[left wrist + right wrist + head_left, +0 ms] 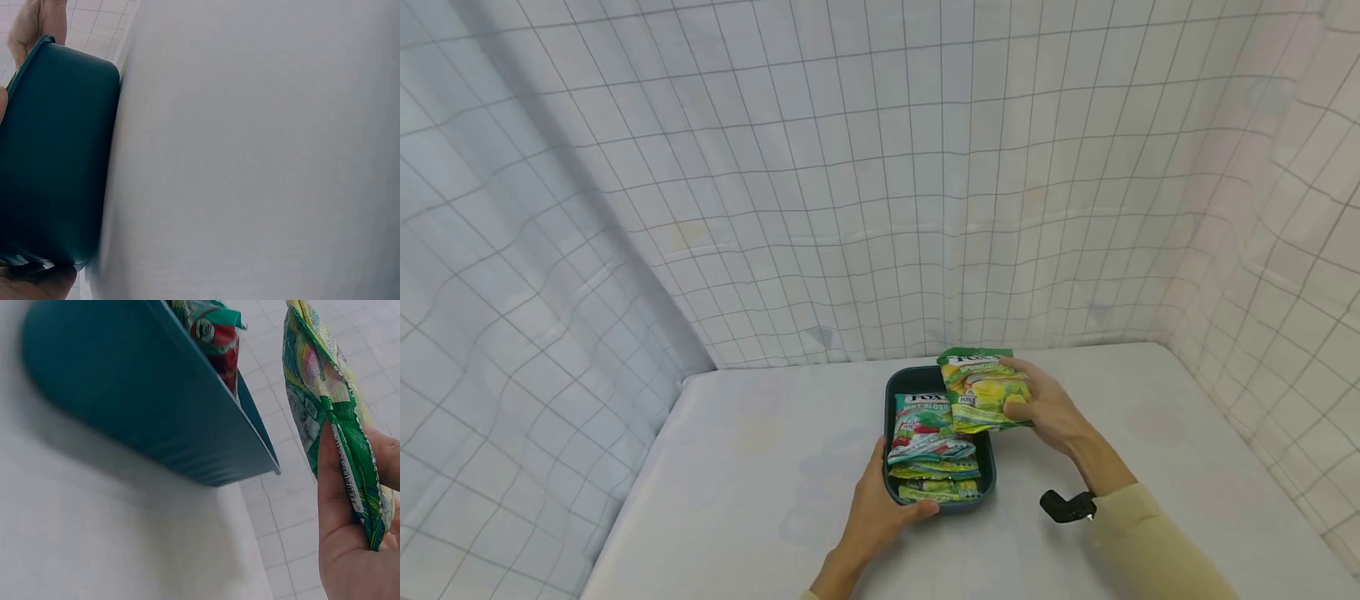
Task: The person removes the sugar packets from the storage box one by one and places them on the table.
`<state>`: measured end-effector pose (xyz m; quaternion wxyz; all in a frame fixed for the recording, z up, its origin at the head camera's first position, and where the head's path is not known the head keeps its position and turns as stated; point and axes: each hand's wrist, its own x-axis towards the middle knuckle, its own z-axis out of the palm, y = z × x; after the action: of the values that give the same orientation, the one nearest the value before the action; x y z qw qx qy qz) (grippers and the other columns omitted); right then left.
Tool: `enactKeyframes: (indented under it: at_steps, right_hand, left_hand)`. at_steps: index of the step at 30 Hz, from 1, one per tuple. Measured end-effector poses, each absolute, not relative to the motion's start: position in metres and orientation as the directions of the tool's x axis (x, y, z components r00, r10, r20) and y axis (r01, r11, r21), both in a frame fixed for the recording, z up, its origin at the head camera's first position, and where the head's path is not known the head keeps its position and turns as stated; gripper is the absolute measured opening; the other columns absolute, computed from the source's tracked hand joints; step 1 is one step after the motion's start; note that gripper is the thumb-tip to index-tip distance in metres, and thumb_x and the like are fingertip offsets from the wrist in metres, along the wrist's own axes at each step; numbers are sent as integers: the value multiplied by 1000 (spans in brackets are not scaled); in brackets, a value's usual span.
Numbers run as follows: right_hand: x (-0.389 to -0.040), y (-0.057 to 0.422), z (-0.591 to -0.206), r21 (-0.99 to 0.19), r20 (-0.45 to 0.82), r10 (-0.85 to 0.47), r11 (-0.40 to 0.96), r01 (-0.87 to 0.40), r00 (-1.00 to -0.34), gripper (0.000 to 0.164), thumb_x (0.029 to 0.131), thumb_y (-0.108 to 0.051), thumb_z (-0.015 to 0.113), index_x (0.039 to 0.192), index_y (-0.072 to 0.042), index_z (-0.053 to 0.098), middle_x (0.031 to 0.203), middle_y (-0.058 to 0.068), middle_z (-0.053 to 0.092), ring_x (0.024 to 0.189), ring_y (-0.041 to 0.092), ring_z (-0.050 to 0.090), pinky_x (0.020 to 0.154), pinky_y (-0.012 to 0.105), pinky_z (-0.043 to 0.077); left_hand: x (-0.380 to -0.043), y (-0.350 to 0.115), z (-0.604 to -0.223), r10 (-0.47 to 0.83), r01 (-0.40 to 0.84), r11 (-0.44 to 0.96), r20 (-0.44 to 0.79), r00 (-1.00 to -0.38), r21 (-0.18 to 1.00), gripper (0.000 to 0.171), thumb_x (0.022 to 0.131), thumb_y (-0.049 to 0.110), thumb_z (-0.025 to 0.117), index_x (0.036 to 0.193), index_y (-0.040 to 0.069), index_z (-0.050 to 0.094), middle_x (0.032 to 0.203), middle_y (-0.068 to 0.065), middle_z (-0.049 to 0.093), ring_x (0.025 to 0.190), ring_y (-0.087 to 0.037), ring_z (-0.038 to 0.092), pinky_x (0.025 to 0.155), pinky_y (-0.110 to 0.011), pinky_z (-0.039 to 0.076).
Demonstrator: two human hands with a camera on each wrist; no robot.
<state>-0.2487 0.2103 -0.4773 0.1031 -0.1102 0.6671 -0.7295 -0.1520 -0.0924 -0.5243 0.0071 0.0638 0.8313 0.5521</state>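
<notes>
While the left hand (pixel 877 504) has a dark teal, rounded rectangular plastic bin (pixel 917 381) by its near left corner, fingers down the side and thumb across the near edge, the right hand (pixel 1051 412) is pinching a shiny green-and-yellow plastic candy pouch (pixel 981 393) between thumb and fingers. So neither one's spread wide, both have a proper hold. That pouch is up over the bin's right rim, toward the far end, and from the right wrist you can see it's well apart from the bin wall.

Inside the bin there's a puffy teal-and-red plastic candy bag (pixel 925 429) lying face up, plus some yellow-green plastic packets (pixel 938 491) at the near end. Bin's sitting on a white-covered table (pixel 737 467), with white grid-patterned curtains (pixel 880 167) behind. There's also a small black gadget (pixel 1066 507) at the right wrist, just by a pale yellow sleeve (pixel 1150 542).
</notes>
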Motion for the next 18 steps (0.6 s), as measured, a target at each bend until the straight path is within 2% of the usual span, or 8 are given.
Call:
enactKeyframes:
  at_steps: [6, 18]
  right_hand:
    - [-245, 226, -483, -996, 4, -273, -89, 21, -962, 91, 85, 18, 63, 162, -6, 21, 149, 32, 33, 107, 25, 61, 86, 31, 55]
    - [-235, 256, -491, -996, -28, -212, -74, 44, -977, 91, 88, 16, 62, 163, -10, 19, 149, 32, 33, 106, 22, 62, 86, 31, 55]
  left_hand:
    - [-152, -93, -524, 108, 80, 376, 42, -993, 923, 125, 72, 42, 94, 162, 4, 18, 158, -16, 39, 144, -34, 37, 113, -58, 34]
    - [-152, -93, -524, 125, 111, 372, 69, -990, 921, 122, 72, 42, 94, 162, 6, 20, 156, -13, 42, 142, -32, 40, 112, -58, 36]
